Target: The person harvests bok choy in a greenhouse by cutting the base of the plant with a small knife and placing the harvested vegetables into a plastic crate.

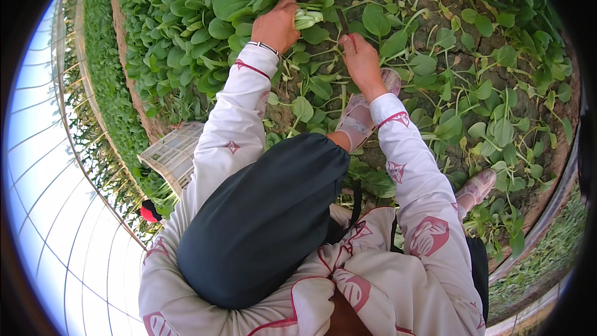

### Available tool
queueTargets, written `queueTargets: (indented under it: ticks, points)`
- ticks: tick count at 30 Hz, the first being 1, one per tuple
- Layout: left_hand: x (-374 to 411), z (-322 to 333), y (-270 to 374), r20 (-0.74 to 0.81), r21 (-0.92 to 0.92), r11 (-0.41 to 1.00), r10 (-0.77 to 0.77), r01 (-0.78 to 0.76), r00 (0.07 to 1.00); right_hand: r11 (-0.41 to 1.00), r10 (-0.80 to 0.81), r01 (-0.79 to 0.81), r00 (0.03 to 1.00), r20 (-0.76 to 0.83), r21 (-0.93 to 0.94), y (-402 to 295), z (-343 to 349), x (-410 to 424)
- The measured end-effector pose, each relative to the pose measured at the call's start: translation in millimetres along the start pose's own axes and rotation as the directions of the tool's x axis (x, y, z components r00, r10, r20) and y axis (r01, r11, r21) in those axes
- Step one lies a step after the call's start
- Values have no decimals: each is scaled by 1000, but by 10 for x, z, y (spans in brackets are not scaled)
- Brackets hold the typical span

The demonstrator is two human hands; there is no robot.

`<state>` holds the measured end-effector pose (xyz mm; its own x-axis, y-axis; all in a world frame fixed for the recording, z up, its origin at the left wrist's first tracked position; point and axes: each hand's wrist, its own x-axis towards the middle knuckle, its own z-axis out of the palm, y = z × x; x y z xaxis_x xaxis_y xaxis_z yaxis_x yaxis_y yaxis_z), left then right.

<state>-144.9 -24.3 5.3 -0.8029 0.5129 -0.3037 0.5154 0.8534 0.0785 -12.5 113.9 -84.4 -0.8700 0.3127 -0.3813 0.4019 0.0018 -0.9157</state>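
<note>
My left hand [276, 24] grips a bunch of leafy greens, its pale stem ends [308, 18] pointing right toward my other hand. The leaves of that bunch blend into the dense standing greens [205, 32] on the left. A little to the right, my right hand [363, 63] is closed around a small knife [342, 21]. Its dark narrow blade points away from me, over the soil, and the handle is mostly hidden in my fist. Between and below both hands, loose leaves and small plants [303, 108] lie on the dirt.
A white plastic crate [173, 151] stands at my left, with greens beside it. My shoes [357, 116] rest among scattered leaves [447, 126] on cracked soil. A red and black object [149, 211] sits farther left. The greenhouse frame [60, 149] curves along the left side.
</note>
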Motion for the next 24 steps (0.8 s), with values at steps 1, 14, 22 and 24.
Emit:
queueTargets:
  ticks: [1,14,22,24]
  points:
    - [-12,5,-12,-14,-46,999,-13,12,1000,999,-23,23,1000,-16,-38,6,38,35]
    - [-47,189,-309,-57,-319,947,-60,39,997,990,2,-5,1000,-15,-141,-34,288,26]
    - [-45,215,-355,-84,-321,947,-15,-13,996,954,-120,93,990,-77,-287,87,422,313]
    - [-52,207,-352,-57,-346,938,-59,36,997,979,-44,36,998,-35,-200,143,509,372]
